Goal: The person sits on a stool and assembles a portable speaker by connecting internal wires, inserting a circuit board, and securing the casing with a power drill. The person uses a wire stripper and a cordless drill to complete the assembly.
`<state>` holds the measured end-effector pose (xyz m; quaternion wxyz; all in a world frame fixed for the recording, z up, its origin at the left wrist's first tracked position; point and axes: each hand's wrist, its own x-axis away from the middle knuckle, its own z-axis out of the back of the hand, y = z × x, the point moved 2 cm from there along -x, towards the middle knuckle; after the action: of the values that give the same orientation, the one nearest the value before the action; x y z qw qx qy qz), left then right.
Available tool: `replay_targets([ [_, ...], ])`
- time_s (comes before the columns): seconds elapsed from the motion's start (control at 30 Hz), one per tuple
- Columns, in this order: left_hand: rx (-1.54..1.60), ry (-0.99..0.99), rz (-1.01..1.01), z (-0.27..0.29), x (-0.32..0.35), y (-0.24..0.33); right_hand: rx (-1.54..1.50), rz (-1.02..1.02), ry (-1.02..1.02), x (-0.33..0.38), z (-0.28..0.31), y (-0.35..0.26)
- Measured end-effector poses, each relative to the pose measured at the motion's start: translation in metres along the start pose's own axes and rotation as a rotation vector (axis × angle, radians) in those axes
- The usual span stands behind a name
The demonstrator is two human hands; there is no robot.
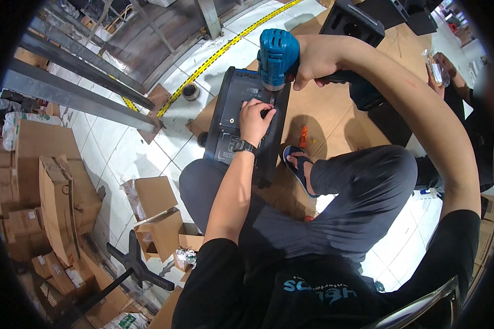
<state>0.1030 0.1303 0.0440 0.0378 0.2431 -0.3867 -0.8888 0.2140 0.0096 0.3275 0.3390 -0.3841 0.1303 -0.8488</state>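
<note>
My right hand (pixel 317 59) is wrapped round the grip of a teal cordless drill (pixel 278 54), which points down at a black equipment case (pixel 233 98). The case has a flat panel with printed labels and lies in front of my knees. My left hand (pixel 254 122) rests on this panel just below the drill's chuck. Its thumb and fingers are pinched together close to the bit's tip, and what they hold is too small to name. The drill's battery end (pixel 364 93) shows beneath my right forearm.
Cardboard sheeting (pixel 335 118) covers the floor, with a small orange tool (pixel 303 136) by my foot. Metal posts (pixel 82 90) and stacked cartons (pixel 66 203) stand left. Black cases (pixel 354 24) lie far right. At right, another person's hand (pixel 436 82) holds a clear packet.
</note>
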Motion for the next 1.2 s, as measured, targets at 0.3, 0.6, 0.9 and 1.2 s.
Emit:
replay_targets([
  [0.3,0.013,-0.020,0.036,0.002,-0.003,0.003,0.006,-0.072,-0.001,-0.007,0.006,0.010],
  [0.6,-0.020,0.003,0.046,0.002,-0.001,0.006,0.021,-0.043,-0.036,-0.010,0.008,0.009],
  [0.9,-0.007,-0.017,0.053,0.001,-0.003,0.005,0.068,-0.053,-0.040,-0.011,0.005,0.003],
  [1.2,-0.010,0.039,0.022,0.002,-0.002,0.005,0.128,-0.028,-0.098,-0.019,0.004,-0.003],
])
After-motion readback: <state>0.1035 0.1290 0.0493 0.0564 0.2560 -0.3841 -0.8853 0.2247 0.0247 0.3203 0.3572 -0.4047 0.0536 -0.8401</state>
